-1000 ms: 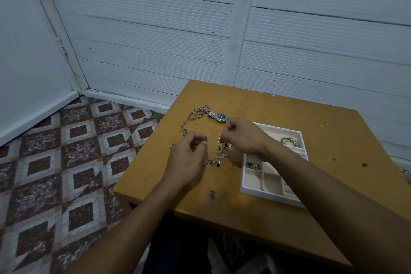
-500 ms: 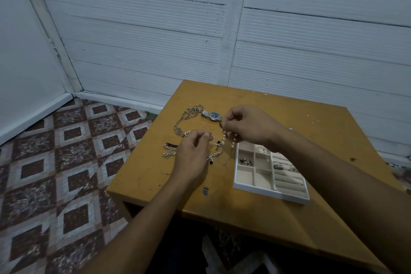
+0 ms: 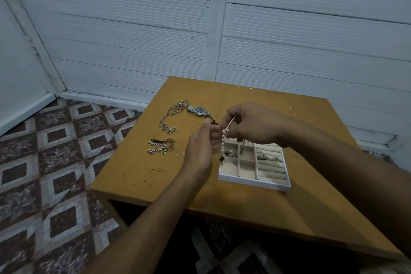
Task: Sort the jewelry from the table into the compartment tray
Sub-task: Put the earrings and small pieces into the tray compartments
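Left hand (image 3: 199,149), right hand (image 3: 251,125) pinching pearl bracelet (image 3: 223,143) (dangling), beside tray (image 3: 253,181).

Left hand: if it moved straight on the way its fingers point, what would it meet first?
The left hand would probably meet the right hand first; both pinch the bead bracelet, though depth is unclear.

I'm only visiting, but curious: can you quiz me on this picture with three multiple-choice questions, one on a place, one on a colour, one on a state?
1. Where is the watch? A on a wrist; B on the table; C on the floor.
2. What colour is the rim of the tray? A white; B red; C black.
3. The pearl strand is: A coiled on the table; B held in both hands; C in a drawer.
Answers: B, it lies on the wood beyond the hands; A, its frame is white; B, the left hand and right hand pinch it while it hangs.
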Tool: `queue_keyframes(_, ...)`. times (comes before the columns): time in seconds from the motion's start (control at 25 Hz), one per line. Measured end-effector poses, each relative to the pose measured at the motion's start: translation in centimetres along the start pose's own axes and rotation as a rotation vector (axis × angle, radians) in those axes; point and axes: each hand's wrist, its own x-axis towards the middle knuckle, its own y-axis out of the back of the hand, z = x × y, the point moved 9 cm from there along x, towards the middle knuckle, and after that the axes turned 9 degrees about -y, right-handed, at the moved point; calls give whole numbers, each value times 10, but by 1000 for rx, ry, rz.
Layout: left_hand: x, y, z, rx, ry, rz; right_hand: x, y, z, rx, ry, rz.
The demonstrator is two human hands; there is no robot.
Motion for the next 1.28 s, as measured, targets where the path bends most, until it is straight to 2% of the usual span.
queue_keyframes(0.12,-8,-21,-9,-18,54,-106,2,9,6,-122,-19,78)
queue_keyframes(0.28,-11,-32,-19,-48,116,-166,7,16,14,-204,-31,147)
queue_keyframes(0.44,-12,-34,-13,23,83,-247,13,20,15,-248,-13,192)
queue_keyframes(0.52,-12,-30,-8,90,50,-235,15,21,15,-269,-10,197)
queue_keyframes(0.8,2,-6,-7,44,64,-75,9,30,28,-322,-17,158)
queue_keyframes(0.88,4,-12,-13,-59,132,-95,8,37,26,-268,-11,165)
queue_keyframes(1.0,1,-27,-21,-401,295,-141,7,47,20,-224,5,208)
queue_keyframes(1.28,0,-33,-42,-490,486,-85,18,37,16,-176,5,232)
